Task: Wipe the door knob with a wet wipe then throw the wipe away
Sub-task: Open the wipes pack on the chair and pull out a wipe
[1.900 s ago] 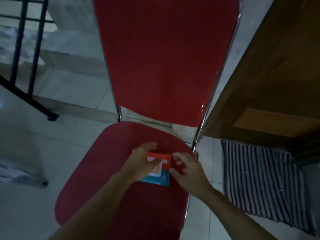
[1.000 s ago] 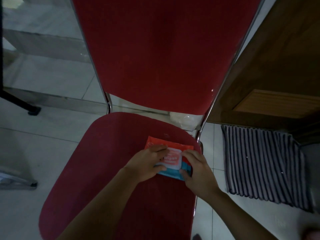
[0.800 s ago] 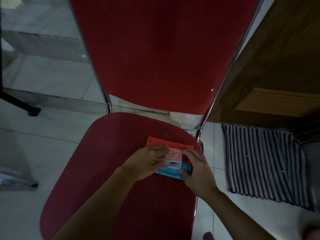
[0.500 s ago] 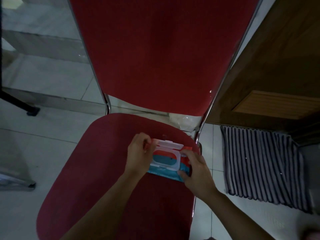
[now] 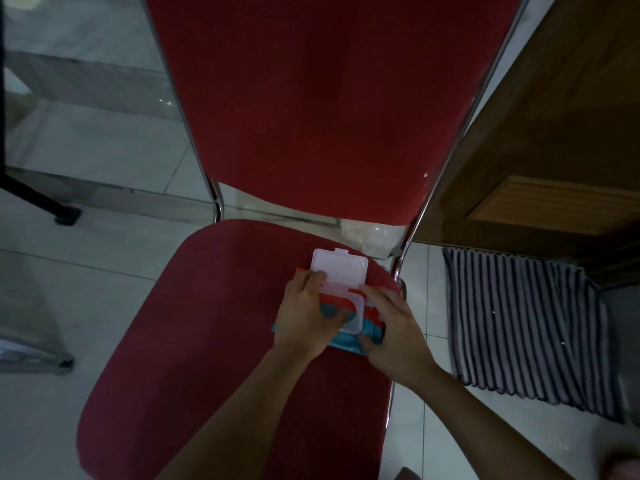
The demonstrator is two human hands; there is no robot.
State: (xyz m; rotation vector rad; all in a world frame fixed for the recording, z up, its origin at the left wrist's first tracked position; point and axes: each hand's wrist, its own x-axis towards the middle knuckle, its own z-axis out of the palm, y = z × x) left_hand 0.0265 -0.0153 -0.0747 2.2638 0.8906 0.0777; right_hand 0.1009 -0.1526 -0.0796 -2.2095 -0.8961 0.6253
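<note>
A red and blue pack of wet wipes (image 5: pixel 372 325) lies on the seat of a red chair (image 5: pixel 214 341), near its right edge. Its white flip lid (image 5: pixel 339 270) stands swung up and open. My left hand (image 5: pixel 304 318) rests on the pack's left half, its fingers reaching into the oval opening. My right hand (image 5: pixel 391 327) grips the pack's right end and holds it down. No loose wipe and no door knob are visible.
A brown wooden door (image 5: pixel 554 133) stands at the right behind a striped floor mat (image 5: pixel 526 327). The chair's tall red backrest (image 5: pixel 325 98) fills the upper middle. White tiled floor (image 5: pixel 69 299) surrounds the chair; a black metal leg (image 5: pixel 38 199) stands at the left.
My left hand flipped the pack's white lid up and open, then moved onto the opening. My right hand kept hold of the pack's right end.
</note>
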